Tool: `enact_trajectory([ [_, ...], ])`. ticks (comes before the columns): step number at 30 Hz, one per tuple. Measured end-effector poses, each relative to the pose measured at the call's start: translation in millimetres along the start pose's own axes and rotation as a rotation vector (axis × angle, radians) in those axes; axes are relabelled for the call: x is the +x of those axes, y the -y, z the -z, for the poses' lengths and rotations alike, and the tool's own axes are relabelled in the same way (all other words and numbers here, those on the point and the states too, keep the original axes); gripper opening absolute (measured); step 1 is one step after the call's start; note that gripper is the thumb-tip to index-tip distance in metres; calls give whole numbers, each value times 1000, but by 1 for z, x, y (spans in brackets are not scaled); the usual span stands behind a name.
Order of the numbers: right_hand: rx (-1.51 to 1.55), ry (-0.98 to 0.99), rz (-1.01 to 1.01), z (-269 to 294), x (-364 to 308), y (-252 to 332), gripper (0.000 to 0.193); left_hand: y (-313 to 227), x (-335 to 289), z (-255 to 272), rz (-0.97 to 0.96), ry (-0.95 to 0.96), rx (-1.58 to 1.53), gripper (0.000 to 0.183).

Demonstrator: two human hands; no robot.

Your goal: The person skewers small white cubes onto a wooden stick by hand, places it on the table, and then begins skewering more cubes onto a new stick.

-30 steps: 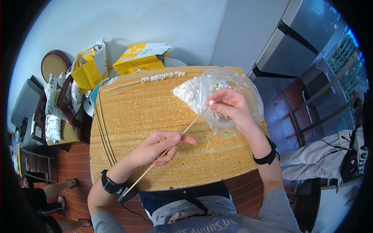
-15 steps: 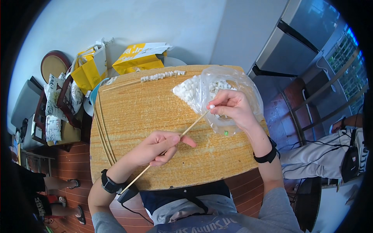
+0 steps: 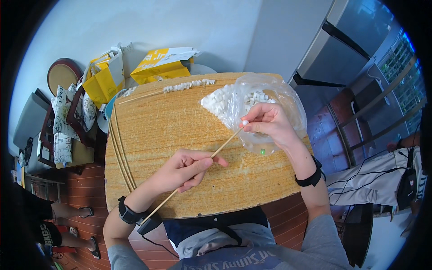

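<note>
Pale wood, a thin stick (image 3: 227,143) slants through my left hand (image 3: 189,171), whose thumb clamps it against half-curled fingers, while my right hand (image 3: 270,123) has thumb and forefinger pinched on a small white piece (image 3: 245,122) at the stick's upper end, though I cannot tell whether the tip has entered it. Just beyond that hand I see a clear plastic bag (image 3: 270,81) and a white heap (image 3: 217,101) spilling leftward onto the wood-grained bench (image 3: 157,130). Farther out lie a threaded skewer (image 3: 189,85) along the far edge and bare sticks (image 3: 123,148) at left.
</note>
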State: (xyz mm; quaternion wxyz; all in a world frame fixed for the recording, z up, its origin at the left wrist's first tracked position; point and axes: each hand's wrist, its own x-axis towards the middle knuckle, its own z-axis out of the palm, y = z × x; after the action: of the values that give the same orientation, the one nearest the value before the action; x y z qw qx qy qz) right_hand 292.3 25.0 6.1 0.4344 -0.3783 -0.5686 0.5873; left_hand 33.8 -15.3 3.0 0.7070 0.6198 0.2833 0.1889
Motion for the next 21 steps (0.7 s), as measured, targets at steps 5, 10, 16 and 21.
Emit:
enact_trajectory([
  [5, -1, 7, 19, 0, 0, -1, 15, -1, -2, 1, -6, 24, -68, 43],
  [10, 6, 51, 89, 1, 1, -4, 16, 2, -2, 3, 0, 49, -122, 44],
  [16, 0, 61, 104, 0, 0, -4, 16, 1, -1, 1, -7, 19, -150, 42],
  [21, -1, 60, 96, 0, 0, -5, 13, -3, -1, 0, 21, -10, -85, 38],
])
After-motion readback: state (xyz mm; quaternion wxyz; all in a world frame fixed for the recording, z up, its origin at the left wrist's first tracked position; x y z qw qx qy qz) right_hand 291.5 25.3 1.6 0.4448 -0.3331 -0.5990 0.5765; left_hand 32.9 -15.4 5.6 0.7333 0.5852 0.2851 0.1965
